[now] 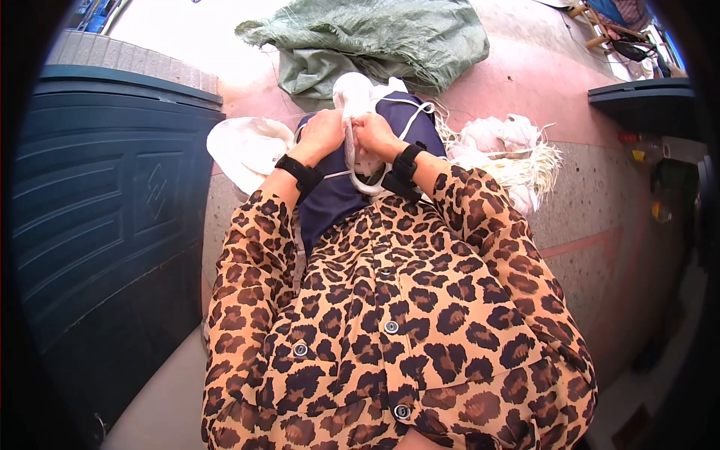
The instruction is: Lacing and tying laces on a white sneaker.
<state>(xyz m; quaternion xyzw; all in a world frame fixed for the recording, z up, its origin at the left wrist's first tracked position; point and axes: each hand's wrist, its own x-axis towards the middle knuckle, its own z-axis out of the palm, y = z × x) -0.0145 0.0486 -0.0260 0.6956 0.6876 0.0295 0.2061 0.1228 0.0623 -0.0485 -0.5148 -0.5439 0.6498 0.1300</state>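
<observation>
Over my lap, on dark blue cloth (pixel 330 206), lies a white cloth piece (pixel 352 91) with a thick pale edge that curves down in a loop. My left hand (pixel 324 135) is closed on the left side of this edge. Close beside it, my right hand (pixel 375 137) pinches the same piece, fingertips bent inward. A thin white cord (pixel 415 120) loops over the cloth to the right of my right hand. What sits between the fingertips is too small to make out. Both wrists wear black bands.
White cloth (pixel 251 152) lies to the left of my knees. To the right is a heap of white cloth pieces (pixel 499 135) with stringy cords (pixel 541 169). A green woven sack (pixel 390 41) spreads ahead. A dark blue door panel (pixel 112 180) stands at left.
</observation>
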